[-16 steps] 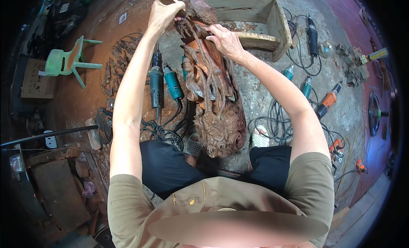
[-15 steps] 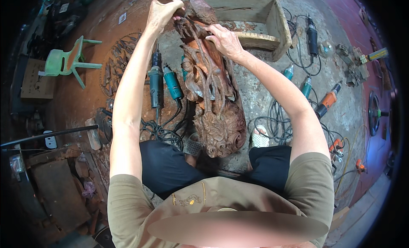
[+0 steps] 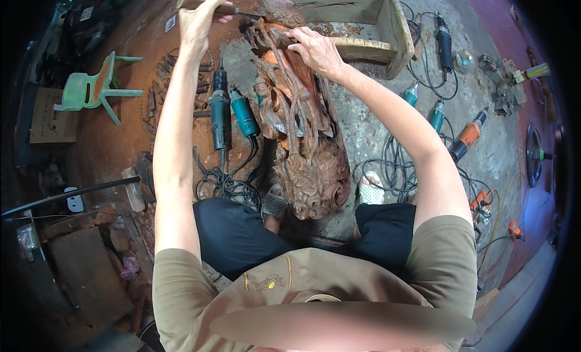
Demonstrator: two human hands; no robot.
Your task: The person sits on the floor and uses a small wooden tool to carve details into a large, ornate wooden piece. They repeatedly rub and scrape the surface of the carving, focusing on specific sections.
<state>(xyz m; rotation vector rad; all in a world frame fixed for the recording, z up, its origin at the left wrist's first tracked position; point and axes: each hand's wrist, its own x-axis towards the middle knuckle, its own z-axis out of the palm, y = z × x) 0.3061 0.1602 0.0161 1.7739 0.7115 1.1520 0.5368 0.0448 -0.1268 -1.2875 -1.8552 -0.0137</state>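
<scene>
Chisel (image 3: pixel 190 2) being gripped in left hand (image 3: pixel 196 26), being drawn farther left of wooden trough (image 3: pixel 400 40), shank now being exposed; working angle seemingly being changed. Wood carving (image 3: pixel 308 176), near-left of trough, being touched by right hand (image 3: pixel 319 51), fingers curled, grip unclear.

My carving (image 3: pixel 311 185) is dark brown, patterned with swirling curls and long ropy strands, with smoother reddish-orange patches between. The tool (image 3: pixel 189 3) I hold has a brown handle and a darker grey shaft. Beside my work lie a teal-and-black power tool (image 3: pixel 244 115) and an orange-and-black one (image 3: pixel 468 139). My shirt (image 3: pixel 345 273) is olive-brown with gold marks, my trousers (image 3: pixel 236 234) blue-black, and my shoes (image 3: pixel 371 192) white, dotted with holes.
</scene>
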